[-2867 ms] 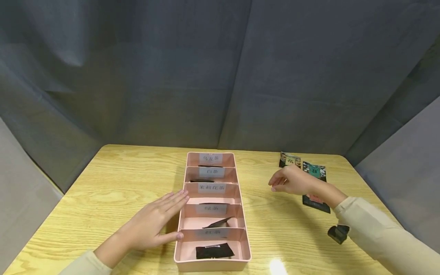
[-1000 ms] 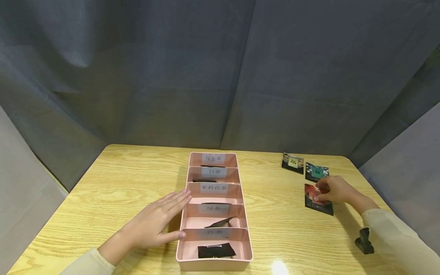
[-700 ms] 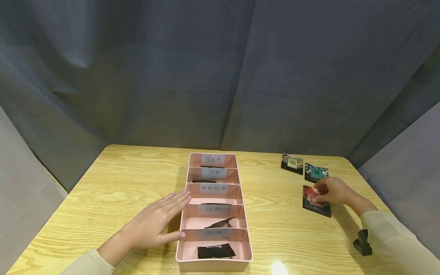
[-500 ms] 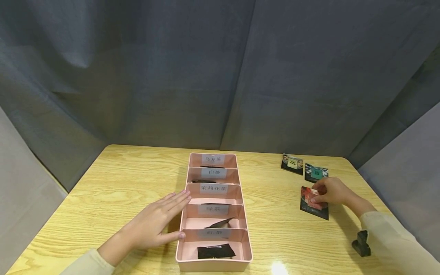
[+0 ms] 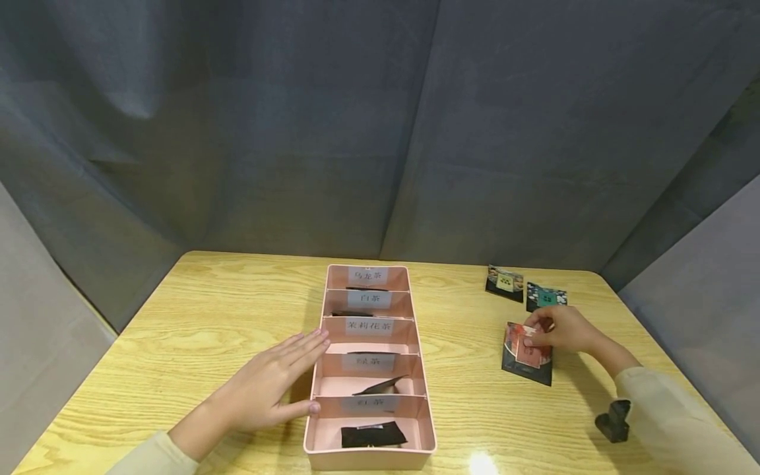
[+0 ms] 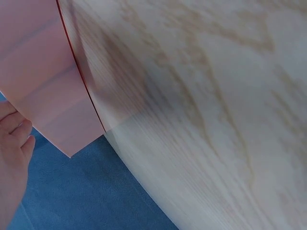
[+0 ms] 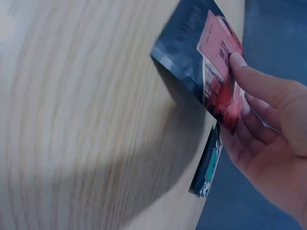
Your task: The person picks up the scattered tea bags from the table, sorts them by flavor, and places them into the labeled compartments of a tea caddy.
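Note:
Between thumb and fingers, my right hand (image 5: 563,330) pinches a black and red tea sachet (image 5: 527,365). In the right wrist view the sachet (image 7: 184,45) is tilted, with one corner over the table and its shadow beneath. My left hand (image 5: 270,382) lies with straight fingers along the left rim of a pink divided box (image 5: 371,458). Its fingertips and thumb touch that rim. Labelled compartments run front to back in the box. A black sachet (image 5: 374,434) lies flat in the front one, and another dark sachet (image 5: 380,384) leans in the one behind it.
A sachet with a yellow label (image 5: 505,283) and one with a teal label (image 5: 545,297) lie at the table's back right. A dark curtain (image 5: 297,132) hangs behind the wooden table (image 5: 237,297). A black wrist mount (image 5: 613,421) sits at the right sleeve.
My right hand went to the red sachet, took hold of it, and has drawn it left and slightly toward me, raising it from the table. The left hand stays at the box.

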A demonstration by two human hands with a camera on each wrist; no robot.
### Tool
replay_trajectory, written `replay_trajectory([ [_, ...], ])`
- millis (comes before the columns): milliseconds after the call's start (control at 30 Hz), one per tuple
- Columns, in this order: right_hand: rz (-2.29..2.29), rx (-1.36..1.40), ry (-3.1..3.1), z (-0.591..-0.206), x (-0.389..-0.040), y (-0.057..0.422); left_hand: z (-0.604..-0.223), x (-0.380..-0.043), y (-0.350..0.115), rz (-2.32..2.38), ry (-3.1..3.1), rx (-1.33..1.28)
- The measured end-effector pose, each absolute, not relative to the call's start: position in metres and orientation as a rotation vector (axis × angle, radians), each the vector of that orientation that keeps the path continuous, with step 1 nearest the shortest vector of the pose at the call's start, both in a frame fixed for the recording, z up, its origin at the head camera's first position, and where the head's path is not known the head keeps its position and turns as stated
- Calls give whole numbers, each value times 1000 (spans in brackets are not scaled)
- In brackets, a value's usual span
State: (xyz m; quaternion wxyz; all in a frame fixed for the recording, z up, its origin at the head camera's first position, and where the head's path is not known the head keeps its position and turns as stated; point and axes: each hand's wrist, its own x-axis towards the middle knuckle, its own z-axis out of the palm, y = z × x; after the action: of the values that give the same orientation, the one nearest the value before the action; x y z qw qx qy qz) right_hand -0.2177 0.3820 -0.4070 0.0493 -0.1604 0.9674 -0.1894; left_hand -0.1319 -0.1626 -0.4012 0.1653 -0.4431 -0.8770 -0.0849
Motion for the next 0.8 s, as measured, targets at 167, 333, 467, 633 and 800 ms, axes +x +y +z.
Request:
replay_trajectory([
  [167,-810,-470,2802,-403,-217,381,-401,-132,-162,-240,-2496,-1263],
  [333,-993,-441,2610,-398,-216,378,-401,-131,-162,-238,-2495,-1260],
  [467,-1020,-412,2540,-392,-215,374,-401,-131,-162,-241,-2493,-1259],
  [633,-1039,-411,2495,-380,-212,364,-401,-131,-162,-246,-2490,-1262],
  [800,-1055,-453,2480,-366,-208,350,-401,-132,-162,-245,-2486,-1266],
])
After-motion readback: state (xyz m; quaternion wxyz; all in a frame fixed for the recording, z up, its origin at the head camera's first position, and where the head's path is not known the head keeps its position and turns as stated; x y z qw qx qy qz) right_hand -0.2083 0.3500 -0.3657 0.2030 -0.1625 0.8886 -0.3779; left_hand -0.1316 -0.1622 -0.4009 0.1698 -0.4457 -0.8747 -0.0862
